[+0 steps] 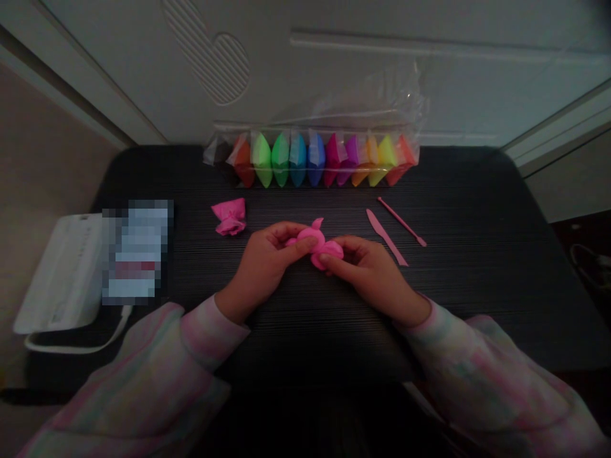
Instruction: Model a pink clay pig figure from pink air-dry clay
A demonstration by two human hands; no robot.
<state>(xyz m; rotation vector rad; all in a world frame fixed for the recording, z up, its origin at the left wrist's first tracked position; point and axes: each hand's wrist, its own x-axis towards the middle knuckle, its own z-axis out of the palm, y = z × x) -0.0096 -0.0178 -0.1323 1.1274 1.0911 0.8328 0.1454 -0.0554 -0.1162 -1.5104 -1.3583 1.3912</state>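
Pink modelling clay [327,253] is pinched between both hands above the middle of the dark table. Thumb and fingers of my left hand [272,254] close on its left part, where a small curled tip sticks up. On its right, lower part, my right hand [370,264] presses with the thumb on top and fingers behind. A crumpled pink packet [230,216] lies beyond my left hand. To the right of my right hand lie a pink plastic knife [386,236] and a thin pink modelling stick [401,221].
A clear plastic bag [310,166] with several coloured clay packets stands along the table's back edge, against a pale panel [334,83]. On the left lie a white box-shaped device [67,273] and a phone [138,248] with a white cable [102,343]. The dark table [458,267] has rounded corners.
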